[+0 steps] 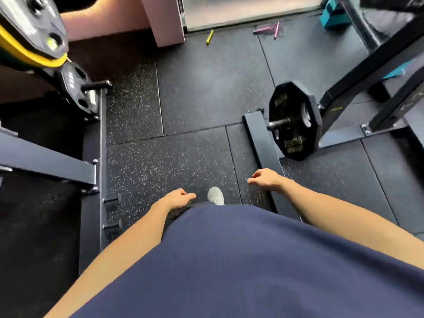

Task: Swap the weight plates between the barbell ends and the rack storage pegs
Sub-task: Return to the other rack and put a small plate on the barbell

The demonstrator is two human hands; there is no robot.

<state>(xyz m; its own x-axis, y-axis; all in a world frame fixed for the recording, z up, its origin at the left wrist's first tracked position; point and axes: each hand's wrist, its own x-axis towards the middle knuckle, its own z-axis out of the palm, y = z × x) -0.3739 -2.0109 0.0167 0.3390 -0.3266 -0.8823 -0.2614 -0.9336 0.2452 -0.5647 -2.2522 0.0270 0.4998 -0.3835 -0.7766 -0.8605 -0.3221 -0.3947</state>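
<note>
Your left hand (177, 198) hangs low in front of your dark blue shirt (241, 260), fingers loosely curled, holding nothing. Your right hand (266, 179) is out a little further forward and to the right, fingers relaxed and slightly spread, also holding nothing. Between the two hands you can see the toe of one grey shoe (216, 195) on the speckled rubber floor (174, 157).

To your right, a black many-sided weight plate (294, 121) sits upright on a short peg (278, 123) that sticks out from the base of the black rack (367, 72). The end of the peg pokes out past the plate toward you. The plate's lower edge is close to the floor; you cannot tell whether it touches. A low black foot bar (260, 138) of the rack lies on the floor just beside the plate, and your right hand hovers above its near part.

To your upper left, a large black plate (29, 21) stands against a yellow plate (27, 55), both blurred. Just below them a smaller black plate (75, 88) sits on another peg (96, 84) with its free end pointing right.

Far ahead, a yellow-green stick (209, 37) and pink items (270, 29) lie on the floor near the wall.
</note>
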